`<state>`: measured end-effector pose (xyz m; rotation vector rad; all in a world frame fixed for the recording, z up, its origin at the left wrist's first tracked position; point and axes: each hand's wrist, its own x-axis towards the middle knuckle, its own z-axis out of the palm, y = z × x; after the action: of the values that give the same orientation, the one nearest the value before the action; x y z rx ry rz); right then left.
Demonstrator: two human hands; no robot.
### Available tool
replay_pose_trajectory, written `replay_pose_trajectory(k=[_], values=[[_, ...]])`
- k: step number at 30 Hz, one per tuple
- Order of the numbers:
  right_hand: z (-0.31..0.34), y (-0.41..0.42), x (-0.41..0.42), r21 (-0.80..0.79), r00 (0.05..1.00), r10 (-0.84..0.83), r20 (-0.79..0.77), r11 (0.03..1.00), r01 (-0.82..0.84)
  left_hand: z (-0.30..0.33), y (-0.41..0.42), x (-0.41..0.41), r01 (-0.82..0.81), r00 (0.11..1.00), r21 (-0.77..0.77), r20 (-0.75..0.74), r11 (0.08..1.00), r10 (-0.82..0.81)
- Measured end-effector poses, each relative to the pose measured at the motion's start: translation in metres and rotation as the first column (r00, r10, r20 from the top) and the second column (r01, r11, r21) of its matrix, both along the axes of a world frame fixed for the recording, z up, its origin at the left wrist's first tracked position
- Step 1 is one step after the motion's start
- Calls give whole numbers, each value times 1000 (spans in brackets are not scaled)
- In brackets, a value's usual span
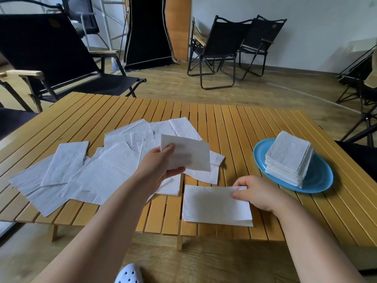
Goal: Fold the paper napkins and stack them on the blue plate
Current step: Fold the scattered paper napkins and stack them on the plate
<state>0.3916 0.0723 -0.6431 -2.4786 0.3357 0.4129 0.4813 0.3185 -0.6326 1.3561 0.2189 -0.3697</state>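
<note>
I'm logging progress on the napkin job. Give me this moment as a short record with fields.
left hand: left hand holds a folded napkin above the table
right hand: right hand pinches the top right corner of a napkin lying on the wooden slat table
unfolded: loose napkins spread on the left
done: stack of folded napkins on the blue plate

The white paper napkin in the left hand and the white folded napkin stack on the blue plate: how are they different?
The white paper napkin in the left hand is one wide rectangle, held above the wooden slat table. The white folded napkin stack is many squarer pieces resting on the blue plate. The left hand pinches the first; no hand touches the stack. Both are white paper.
</note>
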Motion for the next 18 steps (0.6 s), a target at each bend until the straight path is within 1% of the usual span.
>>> replay_pose_trajectory(k=[4, 5, 7, 8, 9, 11, 13, 15, 16, 18], values=[[-5, 2, 2, 8, 998, -62, -16, 998, 62, 0, -4, -4, 30, 1000, -13, -2, 999, -30], [-6, 2, 5, 5, 995, -99, 5, 995, 99, 1, -5, -6, 47, 999, -27, -4, 999, -48], [-7, 4, 9, 55, 969, -214, 127, 976, 209, 3, -7, -10, 110, 994, -83, -5, 990, -111], [-6, 4, 12, 125, 941, -280, 191, 958, 259, 4, -8, -13, 152, 988, -122, 0, 981, -153], [-3, 4, 13, 232, 912, -342, 228, 929, 290, 6, -9, -15, 192, 981, -161, 6, 968, -193], [1, 5, 14, 490, 886, -420, 197, 825, 282, 11, -12, -20, 249, 967, -221, 10, 943, -253], [4, 5, 13, 671, 893, -427, 138, 704, 233, 13, -13, -23, 269, 961, -242, 3, 932, -277], [6, 3, 12, 759, 891, -432, 138, 625, 185, 12, -13, -24, 293, 953, -222, -6, 930, -302], [6, 1, 12, 766, 885, -438, 158, 620, 170, 11, -13, -24, 310, 948, -200, -10, 930, -318], [8, -1, 12, 716, 878, -433, 206, 678, 167, 7, -12, -22, 332, 942, -111, -13, 937, -335]])
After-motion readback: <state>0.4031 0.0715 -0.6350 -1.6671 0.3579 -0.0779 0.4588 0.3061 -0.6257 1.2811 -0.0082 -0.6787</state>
